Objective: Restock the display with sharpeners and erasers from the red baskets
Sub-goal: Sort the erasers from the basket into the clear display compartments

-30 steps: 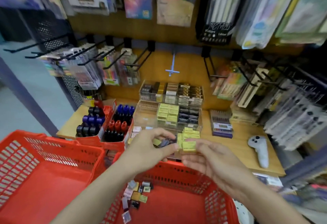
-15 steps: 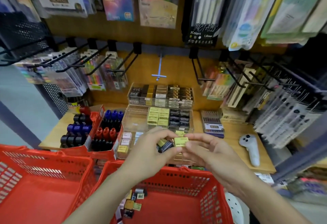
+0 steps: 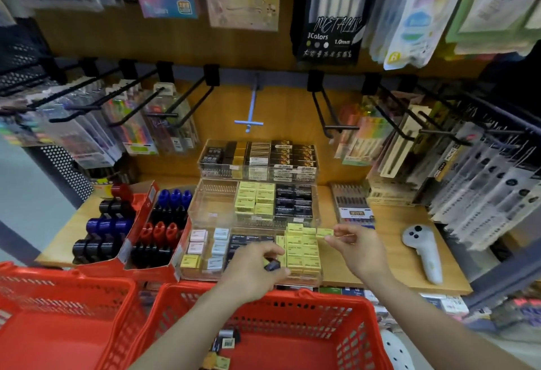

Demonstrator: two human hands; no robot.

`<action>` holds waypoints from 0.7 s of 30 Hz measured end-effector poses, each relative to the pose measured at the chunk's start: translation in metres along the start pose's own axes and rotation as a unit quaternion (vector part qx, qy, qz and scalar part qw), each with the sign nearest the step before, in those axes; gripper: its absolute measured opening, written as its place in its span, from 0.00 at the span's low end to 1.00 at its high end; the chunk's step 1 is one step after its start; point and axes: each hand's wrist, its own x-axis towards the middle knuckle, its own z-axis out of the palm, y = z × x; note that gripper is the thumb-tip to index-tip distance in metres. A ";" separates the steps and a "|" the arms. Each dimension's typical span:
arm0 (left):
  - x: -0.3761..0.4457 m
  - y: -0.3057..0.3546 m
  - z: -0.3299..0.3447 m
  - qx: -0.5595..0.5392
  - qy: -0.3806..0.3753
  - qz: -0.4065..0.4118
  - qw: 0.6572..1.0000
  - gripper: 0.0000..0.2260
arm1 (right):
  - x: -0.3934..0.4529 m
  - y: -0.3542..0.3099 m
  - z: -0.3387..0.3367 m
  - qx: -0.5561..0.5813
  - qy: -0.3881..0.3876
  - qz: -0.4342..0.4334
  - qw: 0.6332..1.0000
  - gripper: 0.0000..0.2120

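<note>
A wooden back panel [image 3: 281,112] rose behind the wooden shelf [image 3: 392,229], black peg hooks [image 3: 325,106] jutted from it, and pale grey floor [image 3: 26,182] showed at left

Right hand [image 3: 358,248] pinches yellow eraser [image 3: 324,233] above clear display tray [image 3: 251,277]; left hand [image 3: 251,271] holds dark eraser [image 3: 272,265]. Two red baskets [image 3: 292,308] below desk [image 3: 395,223].
</note>
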 end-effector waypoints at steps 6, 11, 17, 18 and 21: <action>0.013 -0.023 0.011 -0.051 0.008 -0.069 0.996 0.15 | 0.013 0.005 0.031 0.007 0.003 -0.004 1.000 0.14; 0.015 -0.020 0.016 -0.125 0.013 -0.068 0.990 0.18 | 0.014 0.003 0.041 0.049 0.036 0.004 0.998 0.13; 0.013 -0.012 0.018 -0.141 0.032 -0.053 0.988 0.19 | 0.013 -0.001 0.036 0.050 0.033 0.024 0.998 0.13; 0.011 -0.010 0.016 -0.119 0.049 -0.042 0.991 0.19 | 0.012 -0.004 0.030 0.047 0.022 0.029 0.998 0.13; -0.003 0.002 0.006 -0.069 0.103 0.025 0.992 0.21 | 0.000 -0.023 0.003 0.066 -0.076 0.044 0.994 0.09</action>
